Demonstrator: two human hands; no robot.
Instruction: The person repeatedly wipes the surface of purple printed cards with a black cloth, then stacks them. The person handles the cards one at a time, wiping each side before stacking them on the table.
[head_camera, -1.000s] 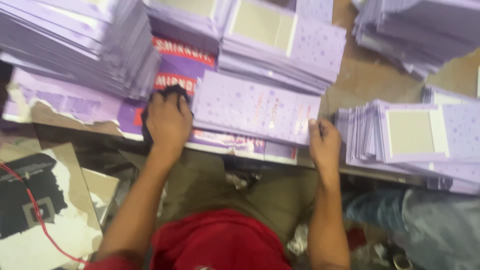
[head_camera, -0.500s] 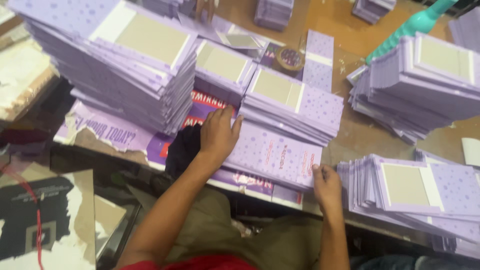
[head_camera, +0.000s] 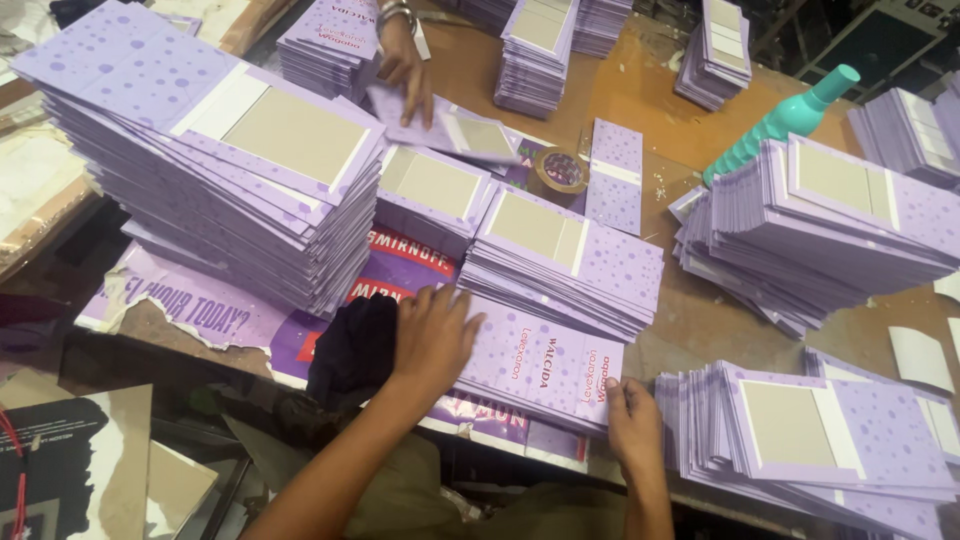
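Head view: a small stack of flat lilac printed cards (head_camera: 540, 370) is seen lying at the near edge of the tabletop (head_camera: 640, 100), printed side up. It is pressed down by the left hand (head_camera: 432, 335), whose fingers are spread flat over its left end with nothing gripped, seemingly to keep the sheets from sliding. Its near right corner is pinched by the right hand (head_camera: 632, 415), the fingers closed on the edge, seemingly to square the pile. A black cloth (head_camera: 350, 345) is bunched just beside the left hand. Taller stacks of dotted lilac cards (head_camera: 220, 140) are ranged all around. Further back, another person's hand (head_camera: 405, 65) is laid on a loose sheet, near a roll of brown tape (head_camera: 560, 170) and a teal bottle (head_camera: 775, 125). The wooden tabletop is partly covered by a torn purple poster (head_camera: 190, 300).
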